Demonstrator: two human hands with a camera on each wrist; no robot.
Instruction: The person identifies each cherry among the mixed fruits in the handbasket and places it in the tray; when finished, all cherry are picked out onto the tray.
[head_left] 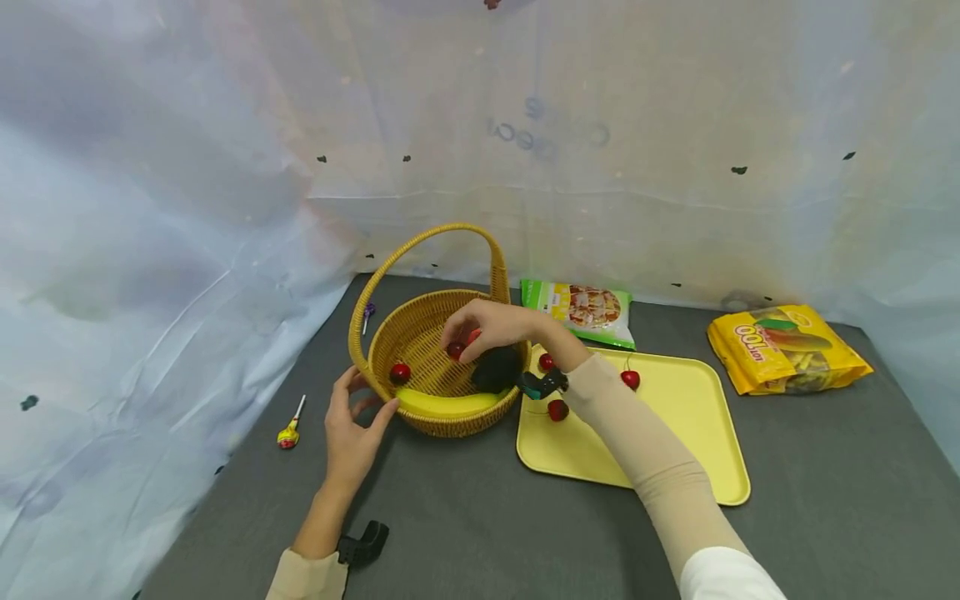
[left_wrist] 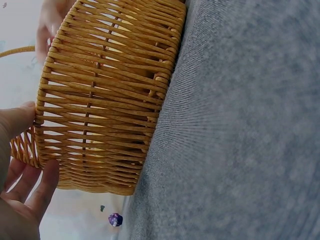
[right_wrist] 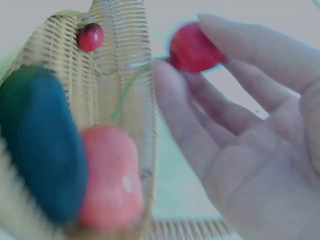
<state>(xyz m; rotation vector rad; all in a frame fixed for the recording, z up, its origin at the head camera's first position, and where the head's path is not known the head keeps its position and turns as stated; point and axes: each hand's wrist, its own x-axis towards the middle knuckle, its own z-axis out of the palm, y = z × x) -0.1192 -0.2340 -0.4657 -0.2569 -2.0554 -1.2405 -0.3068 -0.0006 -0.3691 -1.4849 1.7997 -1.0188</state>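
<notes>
A wicker basket (head_left: 420,312) with a tall hoop handle stands on the dark cloth. My left hand (head_left: 351,433) holds its left rim, thumb and fingers against the weave near the handle's foot. Over the basket, my right hand (head_left: 495,323) pinches a red cherry (right_wrist: 195,47) with a green stem between thumb and fingers. Inside lie another cherry (head_left: 400,372), a yellow banana (head_left: 450,405) along the near side, and a dark, smooth, elongated fruit (right_wrist: 45,145). Beside that one is a pinkish-red fruit (right_wrist: 111,177), mostly hidden by my right hand in the head view.
A yellow tray (head_left: 697,417) right of the basket carries several cherries (head_left: 557,410), partly under my right forearm. Behind it lies a green-and-white snack bag (head_left: 592,308); a yellow bag (head_left: 783,350) sits far right. Lollipops, one yellow (head_left: 288,435) and one purple (head_left: 368,311), lie left.
</notes>
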